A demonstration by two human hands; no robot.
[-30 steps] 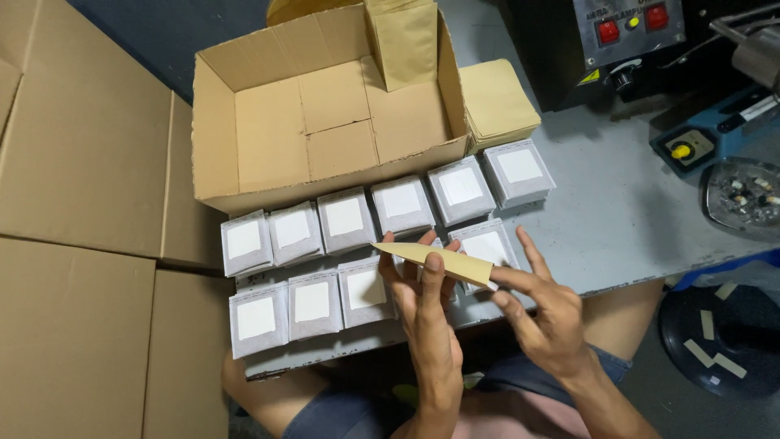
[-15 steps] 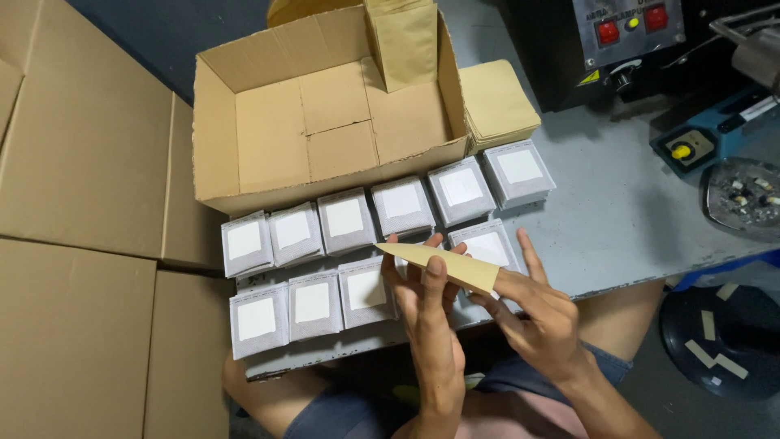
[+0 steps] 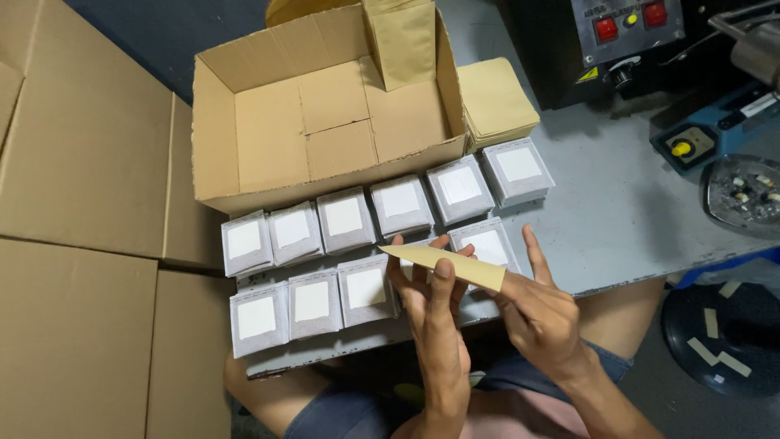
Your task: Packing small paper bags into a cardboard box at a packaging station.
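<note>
— What did the person have in hand?

— A flat tan paper bag (image 3: 445, 266), held nearly edge-on to the camera above the near edge of the grey surface (image 3: 626, 219). The right hand (image 3: 546, 315) had its grip clamped on the bag's right end; the left hand (image 3: 432, 313) had its fingers closed against the bag's middle.

— And what lay around it?

— Two rows of small grey packets with white labels (image 3: 344, 219) sat just beyond the hands. Behind them stood an open cardboard box (image 3: 268, 134), and beside it a stack of tan bags (image 3: 496, 102).
</note>
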